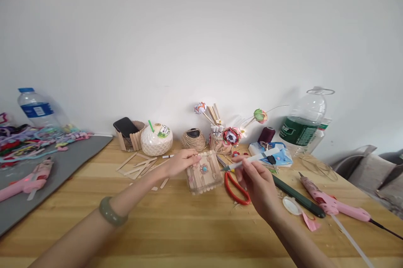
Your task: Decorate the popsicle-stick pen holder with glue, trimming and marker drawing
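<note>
My left hand (pixel 181 162) is closed on the upper left edge of a small craft-stick box (pixel 206 177). The box is tilted, and blue and pink flower-like decorations with brown lines show on its face. A white marker pen (pixel 253 158) with a dark grey-green tip is pinched in my right hand (pixel 257 182). Its tip points left, near the box's right edge; whether it touches cannot be told. Just below the pen lie red-handled scissors (pixel 236 190), partly hidden by my right hand.
Loose craft sticks (pixel 140 167) lie left of the box. Along the wall stand a white coconut (pixel 156 140), a twine ball (pixel 192 140), a pot of paper flowers (pixel 220 144) and a large bottle (pixel 304 123). At right rests a pink glue gun (pixel 330 203) with its cord.
</note>
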Tool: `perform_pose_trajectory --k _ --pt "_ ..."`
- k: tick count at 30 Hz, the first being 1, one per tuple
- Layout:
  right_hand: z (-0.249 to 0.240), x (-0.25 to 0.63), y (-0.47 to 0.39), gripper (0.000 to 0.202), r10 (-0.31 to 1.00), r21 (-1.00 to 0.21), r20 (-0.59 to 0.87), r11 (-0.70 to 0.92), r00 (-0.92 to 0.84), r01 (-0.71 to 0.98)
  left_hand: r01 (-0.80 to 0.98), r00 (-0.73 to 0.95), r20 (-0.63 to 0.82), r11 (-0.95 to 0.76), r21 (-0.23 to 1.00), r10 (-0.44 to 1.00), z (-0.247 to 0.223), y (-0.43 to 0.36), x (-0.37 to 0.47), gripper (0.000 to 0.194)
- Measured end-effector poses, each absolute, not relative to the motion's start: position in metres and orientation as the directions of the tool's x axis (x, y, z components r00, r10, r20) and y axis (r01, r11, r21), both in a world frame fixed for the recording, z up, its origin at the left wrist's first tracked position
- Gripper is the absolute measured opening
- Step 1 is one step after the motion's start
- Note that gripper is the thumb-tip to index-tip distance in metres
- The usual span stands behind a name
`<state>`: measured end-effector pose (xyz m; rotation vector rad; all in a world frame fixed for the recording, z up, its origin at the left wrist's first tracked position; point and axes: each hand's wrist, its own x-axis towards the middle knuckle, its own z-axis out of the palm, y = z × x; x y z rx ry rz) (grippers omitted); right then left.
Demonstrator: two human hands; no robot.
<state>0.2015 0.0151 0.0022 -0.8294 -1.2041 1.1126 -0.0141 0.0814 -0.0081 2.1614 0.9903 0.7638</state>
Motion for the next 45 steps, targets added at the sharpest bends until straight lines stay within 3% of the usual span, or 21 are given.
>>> perform_pose_trajectory --k 6,12,24,33,45 --pt "-0.009 0.171 0.042 0.036 0.943 -0.913 0.329 0.33 0.044 -0.238 0.301 0.411 0.257 -0.396 0.867 0.875 -0.024 0.064 -0.006 0.041" --pt "-0.018 0.155 0.043 0.033 0.952 -0.924 0.304 0.303 0.032 -0.232 0.216 0.288 0.262 -0.33 0.919 0.921 -0.037 0.062 -0.003 0.049" --pt "-0.011 0.156 0.055 0.032 0.961 -0.944 0.274 0.274 0.03 -0.185 0.209 0.337 0.294 -0.375 0.903 0.895 -0.035 0.063 -0.001 0.055" --pt "-0.021 0.16 0.046 0.03 0.903 -0.898 0.429 0.428 0.013 -0.105 0.212 0.379 0.365 -0.463 0.86 0.851 -0.04 0.052 -0.003 0.055" --pt "-0.022 0.162 0.047 0.032 0.878 -0.878 0.477 0.475 0.032 0.062 0.27 0.371 0.327 -0.438 0.857 0.869 -0.038 0.048 -0.003 0.054"
